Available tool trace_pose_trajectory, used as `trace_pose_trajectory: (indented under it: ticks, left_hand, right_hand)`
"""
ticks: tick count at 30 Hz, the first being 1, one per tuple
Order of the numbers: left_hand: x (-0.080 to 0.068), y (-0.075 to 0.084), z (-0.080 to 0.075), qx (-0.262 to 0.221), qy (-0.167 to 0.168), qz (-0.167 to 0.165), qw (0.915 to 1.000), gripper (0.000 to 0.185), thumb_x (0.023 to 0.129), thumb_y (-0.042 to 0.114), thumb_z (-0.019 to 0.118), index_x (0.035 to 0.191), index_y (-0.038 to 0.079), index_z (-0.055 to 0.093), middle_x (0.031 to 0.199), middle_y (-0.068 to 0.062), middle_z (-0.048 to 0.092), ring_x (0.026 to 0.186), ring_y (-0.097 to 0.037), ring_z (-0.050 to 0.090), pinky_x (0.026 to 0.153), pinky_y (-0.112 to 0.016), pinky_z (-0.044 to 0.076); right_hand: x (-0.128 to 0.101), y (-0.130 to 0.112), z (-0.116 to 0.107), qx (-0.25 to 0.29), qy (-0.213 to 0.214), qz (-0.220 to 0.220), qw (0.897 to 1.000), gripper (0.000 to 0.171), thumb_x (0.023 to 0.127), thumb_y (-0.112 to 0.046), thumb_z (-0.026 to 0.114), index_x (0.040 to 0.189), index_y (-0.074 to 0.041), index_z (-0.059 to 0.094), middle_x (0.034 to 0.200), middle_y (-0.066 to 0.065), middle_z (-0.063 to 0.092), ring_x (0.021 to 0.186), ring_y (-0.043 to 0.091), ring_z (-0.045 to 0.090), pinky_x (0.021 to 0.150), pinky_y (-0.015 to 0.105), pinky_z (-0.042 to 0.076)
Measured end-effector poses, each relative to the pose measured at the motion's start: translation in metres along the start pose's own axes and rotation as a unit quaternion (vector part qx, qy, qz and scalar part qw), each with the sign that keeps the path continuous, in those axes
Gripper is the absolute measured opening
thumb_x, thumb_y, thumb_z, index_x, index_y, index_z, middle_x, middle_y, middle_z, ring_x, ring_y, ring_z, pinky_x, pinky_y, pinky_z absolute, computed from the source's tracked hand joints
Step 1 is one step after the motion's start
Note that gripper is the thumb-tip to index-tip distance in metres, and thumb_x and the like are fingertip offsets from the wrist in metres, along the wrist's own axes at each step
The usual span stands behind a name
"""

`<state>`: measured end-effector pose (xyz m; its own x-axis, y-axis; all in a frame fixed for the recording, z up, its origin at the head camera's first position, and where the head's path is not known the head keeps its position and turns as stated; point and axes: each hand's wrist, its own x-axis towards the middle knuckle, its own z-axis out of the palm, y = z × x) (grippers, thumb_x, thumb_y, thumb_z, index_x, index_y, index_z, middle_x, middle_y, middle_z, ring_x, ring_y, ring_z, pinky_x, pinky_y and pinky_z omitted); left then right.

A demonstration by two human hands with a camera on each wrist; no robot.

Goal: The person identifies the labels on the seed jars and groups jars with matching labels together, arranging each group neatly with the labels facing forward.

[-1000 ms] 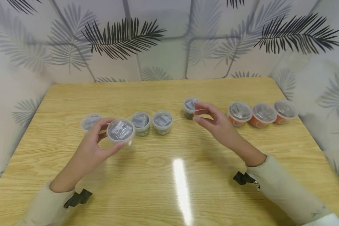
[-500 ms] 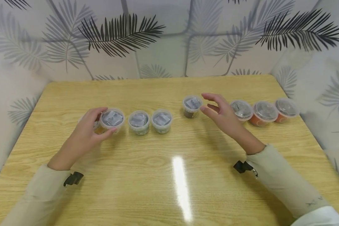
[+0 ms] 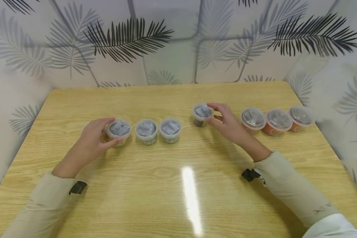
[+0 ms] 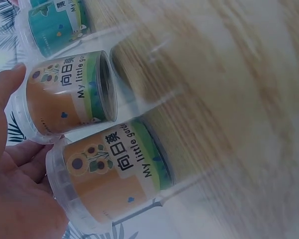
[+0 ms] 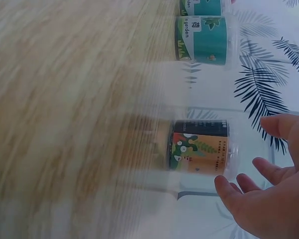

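**On the wooden table: two small lidded tubs in hand**

On the pale wooden table [image 3: 178, 185], in the head view, the left hand [image 3: 90, 143] curls round a small clear plastic tub with an orange sunflower label [image 3: 118, 131] at the left end of the near row, just beside two teal-labelled clear tubs [image 3: 147, 131]. The right hand [image 3: 227, 124] stands at a small clear tub with a dark label [image 3: 201, 114], fingers bent about its lid; whether they touch it cannot be told here. Three orange-bottomed lidded tubs [image 3: 276, 121] sit further right.

In the left wrist view, the thumb and palm cradle the sunflower tub [image 4: 112, 174], with a second sunflower-labelled tub [image 4: 70, 97] just beside it.

In the right wrist view, the fingers [image 5: 271, 172] stand loosely curved just short of the dark-labelled tub's lid [image 5: 199, 147], grasping nothing.

These tubs look light, stiff and smooth, likely slippery; a grip round the wall under the lid rim seems safest.

A second ago the left hand held its tub raised nearer the viewer; now it rests in the row. The right hand, opened wide half a second ago, has closed in on its tub.
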<state>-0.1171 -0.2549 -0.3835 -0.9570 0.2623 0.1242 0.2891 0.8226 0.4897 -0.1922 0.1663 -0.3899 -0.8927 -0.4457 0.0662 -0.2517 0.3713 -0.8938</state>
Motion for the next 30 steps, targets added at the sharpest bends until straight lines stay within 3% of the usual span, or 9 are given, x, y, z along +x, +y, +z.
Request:
trace_pose_trajectory:
  ticks: [8, 14, 23, 30]
  left_hand:
    - [-0.002, -0.004, -0.001, 0.022, -0.011, -0.004, 0.9997, 0.076, 0.082, 0.040, 0.069, 0.136, -0.004, 0.039, 0.132, -0.023, 0.045, 0.123, -0.043, 0.034, 0.095, -0.066, 0.023]
    - [-0.003, -0.006, -0.002, 0.027, -0.009, 0.021, 0.9994, 0.072, 0.083, 0.035, 0.069, 0.137, -0.002, 0.040, 0.133, -0.022, 0.045, 0.123, -0.042, 0.033, 0.098, -0.061, 0.026]
    - [-0.001, -0.006, -0.005, 0.040, -0.023, 0.009, 0.9989, 0.073, 0.081, 0.035, 0.070, 0.137, -0.002, 0.040, 0.133, -0.023, 0.046, 0.120, -0.043, 0.035, 0.097, -0.062, 0.025]
    - [0.003, -0.006, -0.005, 0.064, -0.028, 0.027, 0.9972, 0.072, 0.076, 0.031, 0.074, 0.132, -0.005, 0.045, 0.125, -0.024, 0.052, 0.117, -0.043, 0.040, 0.097, -0.059, 0.029]
  right_hand:
    - [0.000, 0.003, 0.003, 0.001, -0.002, 0.005, 1.000, 0.055, 0.093, -0.022, 0.059, 0.140, -0.005, 0.036, 0.138, 0.014, 0.026, 0.129, 0.029, 0.025, 0.103, 0.044, 0.034]
    - [0.006, 0.006, 0.004, 0.005, -0.003, 0.014, 1.000, 0.058, 0.092, -0.016, 0.059, 0.141, -0.002, 0.032, 0.141, 0.018, 0.022, 0.130, 0.033, 0.023, 0.103, 0.046, 0.034]
    - [0.011, 0.013, 0.008, 0.020, -0.003, 0.030, 0.999, 0.061, 0.091, -0.016, 0.060, 0.143, -0.002, 0.029, 0.141, 0.018, 0.022, 0.127, 0.028, 0.028, 0.102, 0.042, 0.037]
    - [0.012, 0.017, 0.013, 0.031, 0.015, 0.026, 0.999, 0.066, 0.090, -0.015, 0.063, 0.143, 0.000, 0.027, 0.141, 0.019, 0.023, 0.125, 0.029, 0.033, 0.100, 0.039, 0.039]
